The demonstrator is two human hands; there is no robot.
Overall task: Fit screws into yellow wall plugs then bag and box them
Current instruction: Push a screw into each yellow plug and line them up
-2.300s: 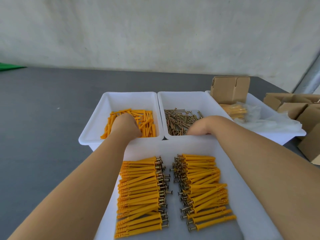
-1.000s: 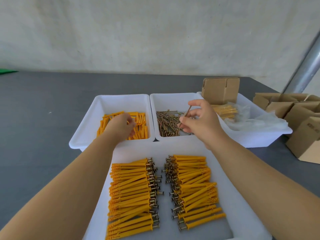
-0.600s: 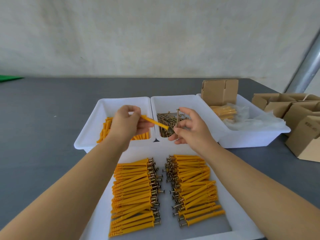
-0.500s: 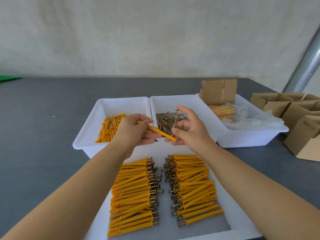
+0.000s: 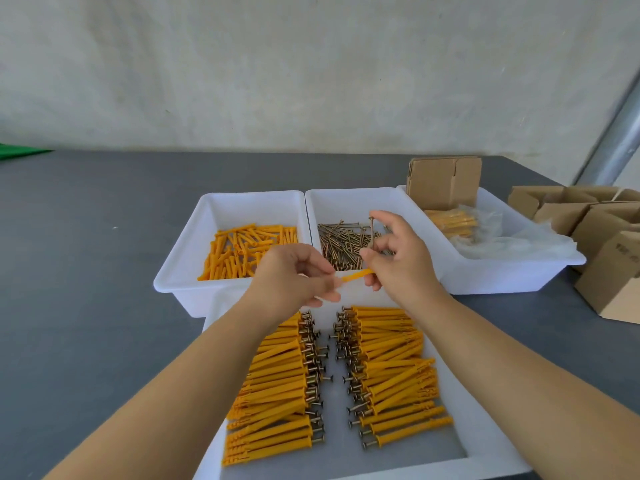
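Note:
My left hand pinches one yellow wall plug and holds it level above the near tray. My right hand meets the plug's right end and grips a screw that stands upright between its fingers. Behind the hands, a white bin holds loose yellow plugs, and a second white bin holds loose screws. The near white tray carries two rows of plugs with screws fitted, heads facing the middle.
A third white bin at the right holds a bag of yellow plugs, clear plastic bags and a cardboard box. More cardboard boxes stand at the table's right edge. A metal pole rises behind them.
Both hands left the bins, the left with a plug and the right with a screw, and came together above the near tray. The plug's right end now meets the right hand.

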